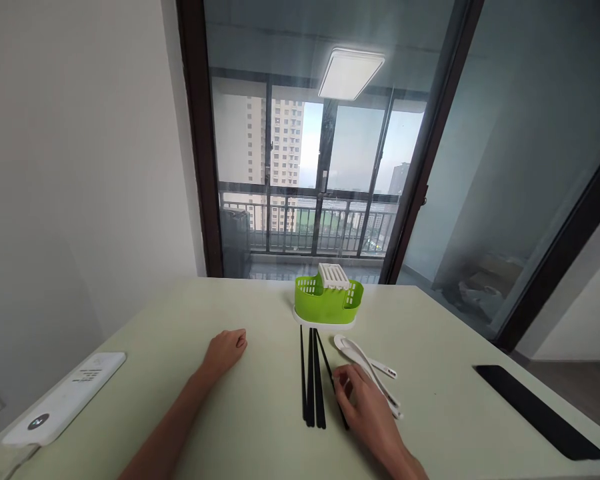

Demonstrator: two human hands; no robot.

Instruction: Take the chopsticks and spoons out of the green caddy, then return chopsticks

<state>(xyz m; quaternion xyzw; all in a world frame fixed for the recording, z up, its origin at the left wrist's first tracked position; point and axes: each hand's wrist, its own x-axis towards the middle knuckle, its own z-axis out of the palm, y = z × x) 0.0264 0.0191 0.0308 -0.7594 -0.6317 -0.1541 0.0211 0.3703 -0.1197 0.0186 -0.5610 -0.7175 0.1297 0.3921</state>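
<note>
My left hand (226, 351) rests on the table as a loose fist, left of the chopsticks, with nothing seen in it. My right hand (364, 403) has its thumb and fingertips closed on the rightmost black chopstick (325, 353), which lies slanted on the tabletop. Several more black chopsticks (311, 380) lie lengthwise just left of it. White spoons (363, 357) lie to the right, partly behind my right hand. Beyond the chopsticks stands a green utensil basket (323, 307) with a white slotted piece (334, 275) on top and a white base.
A white device (73, 397) with a cable lies at the table's left edge. A flat black strip (537, 410) lies near the right edge. The pale table (260, 427) ends at a dark-framed glass door (200, 147) at the back. A white wall (90, 167) rises on the left.
</note>
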